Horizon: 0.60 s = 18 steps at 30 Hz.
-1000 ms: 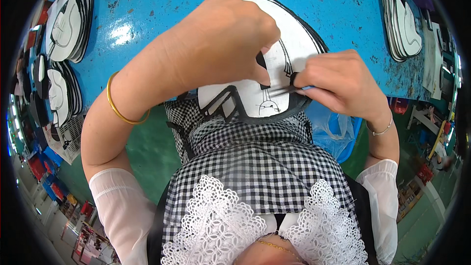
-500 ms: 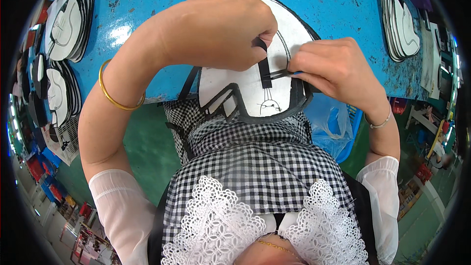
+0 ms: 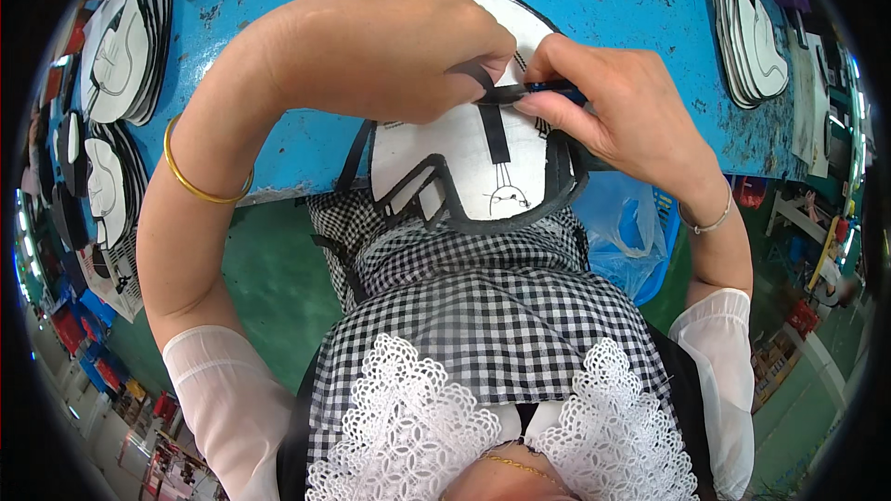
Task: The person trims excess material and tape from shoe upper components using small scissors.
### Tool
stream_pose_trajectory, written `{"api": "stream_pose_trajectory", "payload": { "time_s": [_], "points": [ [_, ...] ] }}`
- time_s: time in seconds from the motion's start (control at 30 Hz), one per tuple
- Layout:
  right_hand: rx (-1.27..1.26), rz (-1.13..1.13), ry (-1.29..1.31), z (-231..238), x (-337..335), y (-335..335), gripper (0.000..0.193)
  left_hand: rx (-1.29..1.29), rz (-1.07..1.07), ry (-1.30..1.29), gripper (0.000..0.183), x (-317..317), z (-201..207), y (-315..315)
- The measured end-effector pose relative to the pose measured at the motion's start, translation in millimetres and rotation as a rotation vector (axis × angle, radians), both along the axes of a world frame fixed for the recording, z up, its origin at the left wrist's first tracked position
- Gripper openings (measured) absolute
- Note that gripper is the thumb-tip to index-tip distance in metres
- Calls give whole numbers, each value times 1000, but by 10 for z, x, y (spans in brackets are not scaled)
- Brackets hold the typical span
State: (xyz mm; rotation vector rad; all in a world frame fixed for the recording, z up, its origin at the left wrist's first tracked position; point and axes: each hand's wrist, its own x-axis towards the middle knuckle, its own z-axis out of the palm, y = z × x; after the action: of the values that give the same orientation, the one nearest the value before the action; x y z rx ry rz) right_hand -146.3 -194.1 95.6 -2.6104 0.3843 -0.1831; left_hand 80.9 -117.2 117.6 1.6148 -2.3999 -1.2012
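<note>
A white shaped panel (image 3: 408,150) with a black border and drawn lines lies at the table's front edge, its lower end over my lap. Down its middle runs a flat black strip (image 3: 494,137). My left hand (image 3: 408,51) is closed on the upper part of this strip, thumb and fingers pinching it. From the right, my right hand (image 3: 622,107) pinches a slim dark tool (image 3: 561,86) with a bluish part; its kind is unclear. The tool's tip meets the strip beside my left fingertips. Both hands cover part of the panel's upper half.
Stacks of similar white panels with black edges stand at the left, one stack (image 3: 125,65) behind another (image 3: 111,181). Another stack (image 3: 747,46) is at the right of the blue table (image 3: 306,153). A blue basket (image 3: 661,255) with a clear plastic bag sits below the table edge.
My right hand and its tool have moved up and left along the strip to my left fingertips. My left hand has shifted slightly left and is still closed on the strip.
</note>
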Motion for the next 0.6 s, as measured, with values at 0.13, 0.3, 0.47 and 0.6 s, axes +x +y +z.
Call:
{"api": "stream_pose_trajectory", "payload": {
  "time_s": [0.13,0.3,0.47,0.6],
  "points": [
    [54,-22,-3,34,-30,3,27,-65,-7,50,17,44,-33,10],
    [-131,106,-47,209,-20,330,22,-28,260,369,14,228,-192,45],
    [-545,34,137,54,150,929,20,20,786,886,10,341,126,64],
    [-641,2,143,38,174,828,23,-483,746,705,10,424,259,95]
  ]
}}
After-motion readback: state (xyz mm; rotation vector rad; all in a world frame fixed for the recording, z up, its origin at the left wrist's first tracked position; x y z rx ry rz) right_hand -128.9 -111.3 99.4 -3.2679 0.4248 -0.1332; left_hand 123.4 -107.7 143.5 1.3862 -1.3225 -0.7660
